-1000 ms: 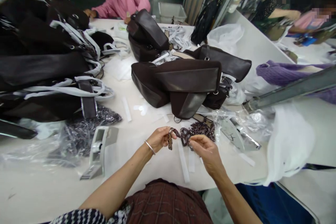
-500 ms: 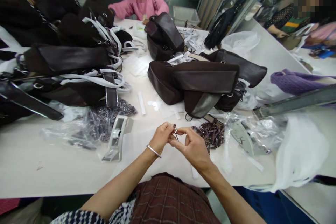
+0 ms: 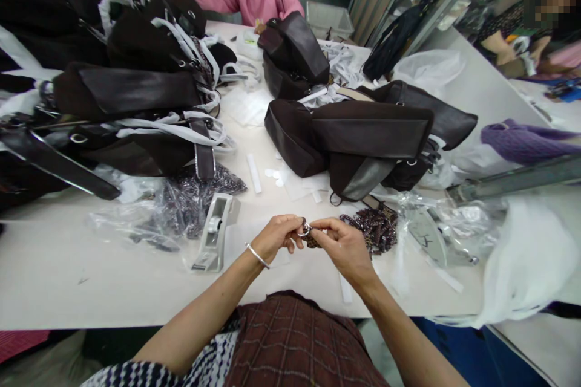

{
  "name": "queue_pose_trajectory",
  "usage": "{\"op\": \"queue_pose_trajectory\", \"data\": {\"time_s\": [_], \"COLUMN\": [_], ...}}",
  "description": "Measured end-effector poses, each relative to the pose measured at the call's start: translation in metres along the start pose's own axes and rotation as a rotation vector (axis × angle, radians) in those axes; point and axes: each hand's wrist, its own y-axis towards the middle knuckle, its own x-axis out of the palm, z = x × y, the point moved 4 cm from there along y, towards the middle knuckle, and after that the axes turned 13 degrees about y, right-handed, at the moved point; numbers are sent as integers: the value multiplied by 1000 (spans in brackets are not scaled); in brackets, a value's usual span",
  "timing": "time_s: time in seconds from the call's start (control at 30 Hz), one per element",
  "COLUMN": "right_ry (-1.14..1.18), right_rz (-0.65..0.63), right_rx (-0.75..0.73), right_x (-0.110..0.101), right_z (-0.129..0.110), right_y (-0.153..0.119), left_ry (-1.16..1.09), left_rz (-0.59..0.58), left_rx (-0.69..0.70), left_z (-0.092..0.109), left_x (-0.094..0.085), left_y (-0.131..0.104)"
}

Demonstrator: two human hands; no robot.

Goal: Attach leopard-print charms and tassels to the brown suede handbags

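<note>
Above the table (image 3: 122,293), a ring (image 3: 305,229) sits between both grips (image 3: 276,238) (image 3: 348,249).

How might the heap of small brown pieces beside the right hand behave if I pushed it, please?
The heap would probably spread rather than slide as one block, being many small pieces. They may snag on one another, since they lie jumbled and overlapping. It seems unlikely to roll, lying low and uneven.

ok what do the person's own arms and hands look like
The gloveless left hand wears a slim silver bangle at the wrist; farther up is a black-and-white patterned sleeve. The right hand is gloveless too, with no bangle or sleeve visible.
</note>
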Motion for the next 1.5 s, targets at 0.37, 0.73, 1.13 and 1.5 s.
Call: {"op": "queue_pose_trajectory", "data": {"time_s": [0.37, 0.73, 1.13, 1.5], "right_ry": [-190, -174, 352, 352], "right_rz": [-160, -49, -233, -154], "right_rx": [-299, -90, 229, 183], "right_x": [8, 10, 6, 16], "right_z": [-12, -2, 9, 11], "right_y": [1, 0, -4, -5], "left_ry": [81, 344, 193, 90], "left_rz": [-115, 128, 51, 50], "left_rx": [84, 285, 189, 98], "left_z": [1, 10, 11, 9], "left_x": [-5, -19, -13, -12], "left_y": [-6, -15, -14, -10]}}
